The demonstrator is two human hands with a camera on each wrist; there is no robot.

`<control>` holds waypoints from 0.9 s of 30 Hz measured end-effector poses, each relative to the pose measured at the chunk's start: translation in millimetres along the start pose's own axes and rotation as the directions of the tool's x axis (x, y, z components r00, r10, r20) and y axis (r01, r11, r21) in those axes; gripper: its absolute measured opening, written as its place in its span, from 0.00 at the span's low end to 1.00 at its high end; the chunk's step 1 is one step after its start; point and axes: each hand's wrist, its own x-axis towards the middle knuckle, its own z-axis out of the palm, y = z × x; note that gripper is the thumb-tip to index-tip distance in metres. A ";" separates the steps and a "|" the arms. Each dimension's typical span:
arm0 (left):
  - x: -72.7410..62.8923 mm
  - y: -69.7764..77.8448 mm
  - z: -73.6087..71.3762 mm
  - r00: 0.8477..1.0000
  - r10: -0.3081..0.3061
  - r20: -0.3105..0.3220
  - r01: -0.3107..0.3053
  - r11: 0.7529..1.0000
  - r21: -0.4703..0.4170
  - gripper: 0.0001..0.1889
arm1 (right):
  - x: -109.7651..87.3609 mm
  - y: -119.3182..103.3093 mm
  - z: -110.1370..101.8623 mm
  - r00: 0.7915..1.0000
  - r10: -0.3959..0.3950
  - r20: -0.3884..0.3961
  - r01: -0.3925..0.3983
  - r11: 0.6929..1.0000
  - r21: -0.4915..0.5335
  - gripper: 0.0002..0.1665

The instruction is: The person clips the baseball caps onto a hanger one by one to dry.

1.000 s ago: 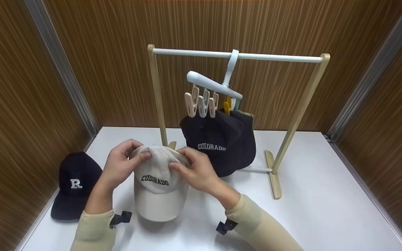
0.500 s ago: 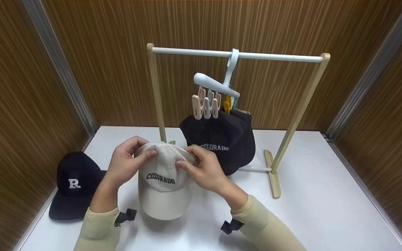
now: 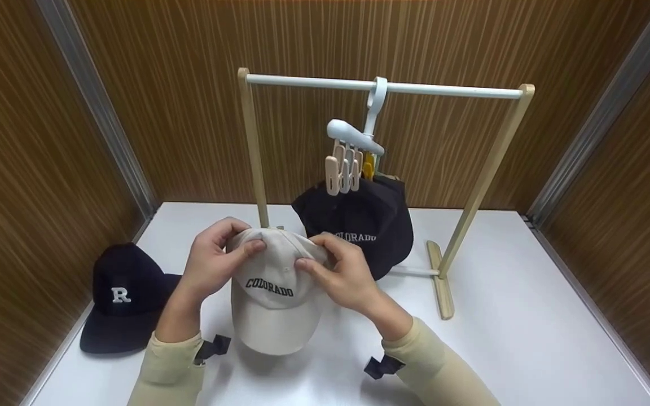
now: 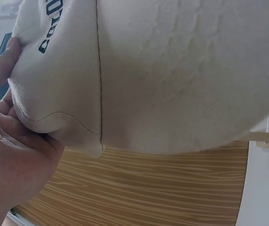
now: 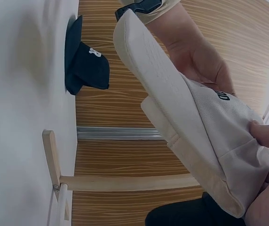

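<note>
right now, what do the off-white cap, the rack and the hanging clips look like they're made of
Off-white cap: matte woven fabric, perhaps cotton; the left wrist view shows its fine weave and stitched seam.
Rack uprights: probably smooth wood, by their pale tan colour; the plain white crossbar could be painted metal or plastic.
Clips: likely plastic, smooth and evenly coloured.

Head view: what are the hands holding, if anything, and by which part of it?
The off-white COLORADO cap, held by the upper part of its crown: the left hand grips one side, the right hand the other, thumbs in front.
</note>
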 end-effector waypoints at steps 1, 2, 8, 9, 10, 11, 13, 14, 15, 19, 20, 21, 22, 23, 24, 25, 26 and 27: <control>0.3 0.8 1.3 1.000 0.006 0.000 -0.006 1.000 -0.004 0.10 | -0.3 -0.2 -1.3 1.000 -0.003 -0.002 0.003 1.000 0.001 0.15; 0.6 1.5 2.6 1.000 0.011 0.001 -0.011 1.000 -0.007 0.10 | -0.7 -0.3 -2.5 1.000 -0.007 -0.005 0.007 1.000 0.000 0.15; 2.2 4.9 10.8 1.000 0.030 0.005 -0.030 1.000 -0.009 0.10 | -2.9 -0.8 -10.2 0.999 -0.028 -0.025 0.028 1.000 -0.010 0.14; 2.4 5.4 12.2 0.999 0.032 0.007 -0.032 0.999 -0.008 0.09 | -3.3 -0.9 -11.6 0.999 -0.028 -0.027 0.028 1.000 -0.007 0.15; 2.5 6.0 13.5 0.999 0.034 0.009 -0.034 0.999 -0.007 0.09 | -3.8 -0.8 -12.8 0.999 -0.027 -0.030 0.027 1.000 -0.006 0.15; 2.6 6.7 14.9 0.999 0.037 0.010 -0.037 0.999 -0.004 0.09 | -4.4 -1.0 -14.2 0.999 -0.025 -0.030 0.025 1.000 -0.003 0.15; 2.8 7.8 17.6 0.999 0.046 0.015 -0.046 0.999 0.008 0.09 | -5.5 -1.1 -17.3 0.999 -0.021 -0.028 0.021 1.000 0.006 0.16; 3.1 8.5 19.0 0.998 0.052 0.017 -0.052 0.999 0.011 0.09 | -5.9 -1.1 -18.7 0.999 -0.020 -0.028 0.020 1.000 0.009 0.16; 3.4 9.0 20.3 0.998 0.058 0.019 -0.058 0.998 0.015 0.10 | -6.3 -1.1 -20.2 0.999 -0.020 -0.027 0.021 1.000 0.012 0.16; 5.5 10.3 25.4 0.997 0.078 0.021 -0.078 0.997 0.018 0.10 | -6.7 -1.5 -25.9 0.999 -0.034 -0.026 0.034 0.999 0.011 0.16; 6.3 10.8 26.8 0.996 0.081 0.021 -0.081 0.997 0.014 0.10 | -6.7 -1.8 -27.4 0.999 -0.039 -0.029 0.040 0.999 0.011 0.16; 7.0 11.5 28.2 0.996 0.084 0.022 -0.085 0.996 0.011 0.10 | -6.7 -1.9 -29.0 0.999 -0.045 -0.031 0.046 0.999 0.011 0.16; 7.8 12.0 29.6 0.996 0.088 0.023 -0.088 0.996 0.008 0.10 | -6.8 -1.7 -30.5 0.998 -0.049 -0.033 0.050 0.999 0.011 0.16; 8.6 12.6 31.0 0.995 0.092 0.026 -0.092 0.996 0.004 0.10 | -7.0 -1.6 -32.1 0.998 -0.054 -0.035 0.054 0.998 0.013 0.16; 9.2 13.3 32.4 0.995 0.097 0.028 -0.097 0.995 0.000 0.10 | -7.4 -1.3 -33.7 0.998 -0.057 -0.038 0.057 0.998 0.014 0.16; 9.8 13.9 33.8 0.994 0.102 0.031 -0.102 0.995 -0.004 0.10 | -7.9 -1.1 -35.3 0.997 -0.058 -0.041 0.059 0.998 0.016 0.16; 10.4 14.3 35.2 0.994 0.106 0.033 -0.106 0.994 -0.008 0.10 | -8.4 -0.7 -36.8 0.997 -0.060 -0.042 0.061 0.998 0.020 0.16; 11.1 15.0 36.6 0.993 0.110 0.036 -0.109 0.994 -0.012 0.10 | -8.9 -0.7 -38.3 0.997 -0.060 -0.042 0.061 0.998 0.022 0.16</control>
